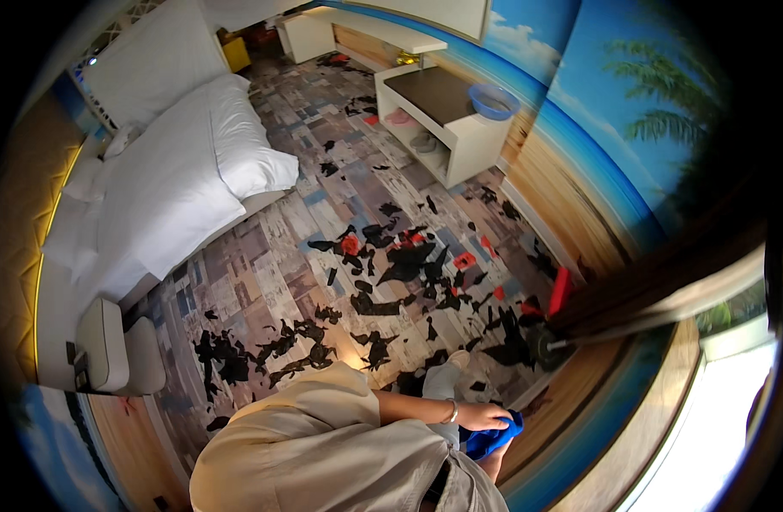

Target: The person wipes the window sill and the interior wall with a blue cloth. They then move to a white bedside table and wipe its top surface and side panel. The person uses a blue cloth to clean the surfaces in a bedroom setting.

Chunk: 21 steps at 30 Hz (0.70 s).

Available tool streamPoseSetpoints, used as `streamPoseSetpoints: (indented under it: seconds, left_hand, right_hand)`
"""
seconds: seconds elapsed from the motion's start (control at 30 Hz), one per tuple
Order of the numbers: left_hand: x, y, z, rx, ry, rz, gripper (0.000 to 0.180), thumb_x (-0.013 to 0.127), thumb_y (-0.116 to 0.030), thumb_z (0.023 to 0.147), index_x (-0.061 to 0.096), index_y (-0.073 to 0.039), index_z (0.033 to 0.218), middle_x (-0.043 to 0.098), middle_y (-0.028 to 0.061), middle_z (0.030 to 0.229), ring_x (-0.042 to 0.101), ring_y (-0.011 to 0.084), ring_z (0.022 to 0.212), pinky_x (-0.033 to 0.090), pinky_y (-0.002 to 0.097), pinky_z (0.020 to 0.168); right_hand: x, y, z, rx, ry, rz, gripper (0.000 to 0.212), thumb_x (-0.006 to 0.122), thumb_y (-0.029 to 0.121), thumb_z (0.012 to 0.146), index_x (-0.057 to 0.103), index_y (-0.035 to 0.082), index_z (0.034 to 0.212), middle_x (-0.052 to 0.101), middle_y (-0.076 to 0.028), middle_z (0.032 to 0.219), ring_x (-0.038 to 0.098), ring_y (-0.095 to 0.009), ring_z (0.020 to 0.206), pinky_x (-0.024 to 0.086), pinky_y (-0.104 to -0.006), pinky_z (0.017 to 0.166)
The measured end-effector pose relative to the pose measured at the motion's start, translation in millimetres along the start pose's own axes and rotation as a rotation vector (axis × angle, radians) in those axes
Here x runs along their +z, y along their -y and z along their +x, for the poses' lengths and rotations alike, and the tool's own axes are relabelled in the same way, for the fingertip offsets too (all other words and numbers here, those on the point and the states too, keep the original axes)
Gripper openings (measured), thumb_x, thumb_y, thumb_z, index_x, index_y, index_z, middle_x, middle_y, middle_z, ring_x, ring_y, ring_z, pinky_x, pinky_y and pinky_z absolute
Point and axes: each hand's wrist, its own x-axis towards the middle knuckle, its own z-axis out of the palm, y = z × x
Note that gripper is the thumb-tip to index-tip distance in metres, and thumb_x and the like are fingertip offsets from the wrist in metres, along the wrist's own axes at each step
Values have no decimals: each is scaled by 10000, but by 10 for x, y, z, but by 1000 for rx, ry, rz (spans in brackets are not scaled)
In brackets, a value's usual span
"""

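Observation:
My left arm, with a beige sleeve and a bracelet at the wrist, reaches across to the right. My left hand (481,416) is closed on a bright blue cloth (491,439), bunched up at my right side. Just below the cloth, part of my right hand (492,462) shows against it; its fingers are hidden. Beneath my arm a light-coloured trouser leg (441,381) and a foot stand on the floor beside black scraps (409,262) scattered over the boards. Red pieces (465,260) lie among them.
A bed with white bedding (178,171) stands at the left, a grey chair (110,346) nearer. A low cabinet (434,94) at the back right carries a blue basin (494,101). At the right are a red upright object (560,291), a dark curtain (656,282) and a bright window (707,427).

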Motion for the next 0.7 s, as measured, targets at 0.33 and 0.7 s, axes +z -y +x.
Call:
streamPoseSetpoints:
  seconds: [0.33,0.7]
  left_hand:
    - [-2097,-109,719,-50,-360,-219,406,452,-291,968,475,-9,1259,567,54,1158,500,109,1065,391,261,934]
    - [-3453,-198,1464,-237,-536,-649,420,501,-270,906,494,-41,1258,553,99,1199,507,161,1117,388,294,956]
  right_hand:
    - [1117,1047,2073,-88,352,-417,537,445,479,885,529,40,1183,573,-115,1158,541,-253,1044,423,-369,941]
    - [3083,1993,2942,46,340,-554,299,612,259,831,579,5,985,631,-93,906,614,-197,818,486,-309,764]
